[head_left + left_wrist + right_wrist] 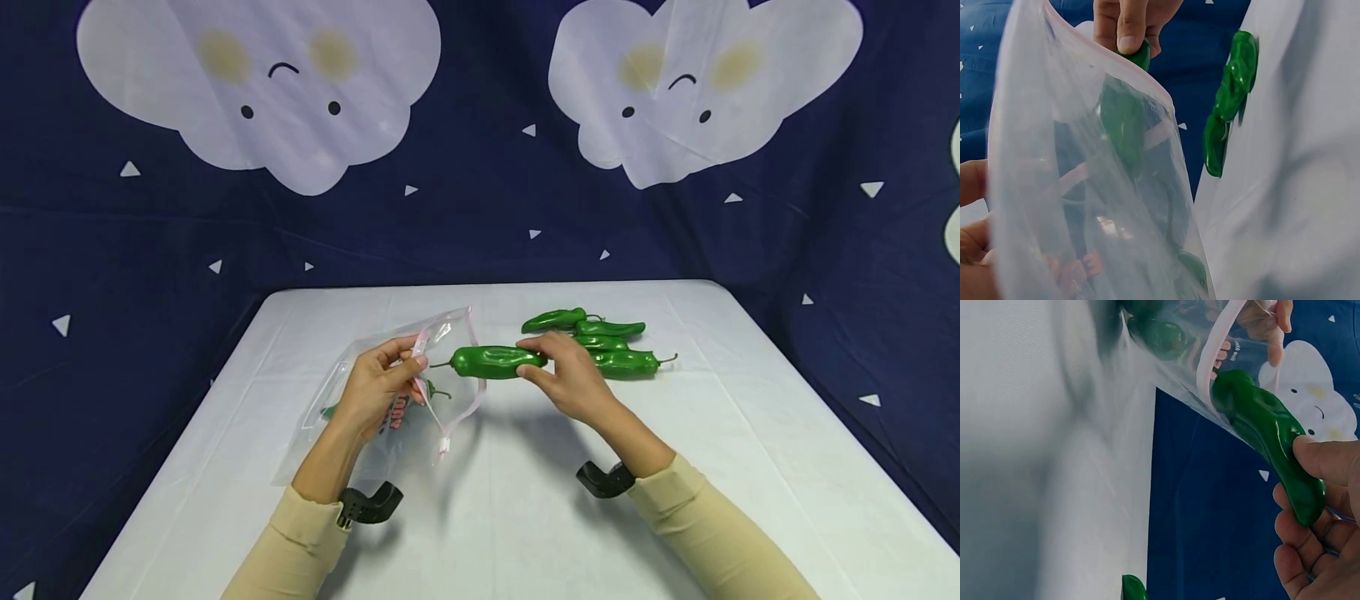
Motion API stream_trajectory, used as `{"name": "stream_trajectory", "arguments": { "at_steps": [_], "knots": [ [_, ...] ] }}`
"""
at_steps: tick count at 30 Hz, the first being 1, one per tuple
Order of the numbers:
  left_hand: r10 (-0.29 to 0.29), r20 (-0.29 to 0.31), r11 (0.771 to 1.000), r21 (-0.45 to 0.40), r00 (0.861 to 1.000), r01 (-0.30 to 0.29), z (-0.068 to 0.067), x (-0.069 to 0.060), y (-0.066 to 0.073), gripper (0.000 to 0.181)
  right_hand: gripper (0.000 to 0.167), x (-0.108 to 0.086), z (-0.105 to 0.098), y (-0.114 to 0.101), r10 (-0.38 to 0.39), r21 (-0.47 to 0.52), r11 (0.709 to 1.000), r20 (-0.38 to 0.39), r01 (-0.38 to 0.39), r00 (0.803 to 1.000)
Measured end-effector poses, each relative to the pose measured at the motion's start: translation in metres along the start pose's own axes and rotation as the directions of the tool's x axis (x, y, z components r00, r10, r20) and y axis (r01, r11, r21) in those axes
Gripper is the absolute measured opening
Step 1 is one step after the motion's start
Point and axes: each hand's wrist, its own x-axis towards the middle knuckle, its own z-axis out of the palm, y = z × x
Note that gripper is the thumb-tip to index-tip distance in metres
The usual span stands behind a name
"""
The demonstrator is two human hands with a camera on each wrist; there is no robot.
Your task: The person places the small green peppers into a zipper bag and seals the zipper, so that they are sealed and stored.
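My right hand (568, 375) pinches a green pepper (491, 362) by its blunt tip, between thumb and fingers. The pepper lies level, its stem end at the mouth of a clear zip bag (345, 375). In the right wrist view, that end of the pepper (1260, 415) is just inside the pink-edged opening. My left hand (378, 387) pinches the bag's rim and keeps the mouth spread. Inside the bag is at least one more green pepper (1163, 339), partly hidden behind my left hand in the head view. The bag's film blurs the held pepper (1122, 122) in the left wrist view.
Several green peppers (626, 363) lie in a pile on the white table (525, 517), just beyond my right hand. A pink slider (444, 446) hangs at the bag's lower corner. Behind the table hangs a dark blue cloth (480, 217) with clouds.
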Motion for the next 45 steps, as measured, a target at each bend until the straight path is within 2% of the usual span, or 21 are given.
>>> {"name": "stream_trajectory", "arguments": {
  "at_steps": [7, 16, 26, 36, 45],
  "knots": [
    [0.001, 0.001, 1.0, -0.008, 1.0, -0.001, 0.0, 0.001, 0.0, 0.042, 0.034, 0.007, 0.006, -0.005, -0.028, -0.051, 0.998, -0.004, 0.028, 1.0],
    [0.007, 0.009, 1.0, -0.016, 1.0, -0.007, 0.001, 0.002, 0.001, 0.042, 0.033, 0.016, 0.016, -0.01, -0.12, -0.107, 0.987, -0.033, 0.116, 0.992],
    [-0.001, 0.003, 1.0, -0.023, 1.0, 0.001, 0.001, 0.002, 0.001, 0.041, 0.031, 0.025, 0.027, -0.019, -0.167, -0.158, 0.974, -0.021, 0.162, 0.986],
    [0.005, 0.022, 1.0, -0.023, 1.0, -0.004, 0.002, 0.001, 0.001, 0.045, 0.032, 0.032, 0.039, -0.025, -0.226, -0.214, 0.951, 0.008, 0.222, 0.974],
    [-0.001, 0.025, 1.0, -0.028, 1.0, 0.001, 0.003, 0.0, 0.002, 0.044, 0.029, 0.036, 0.047, -0.036, -0.239, -0.251, 0.936, 0.054, 0.245, 0.969]
  ]
}}
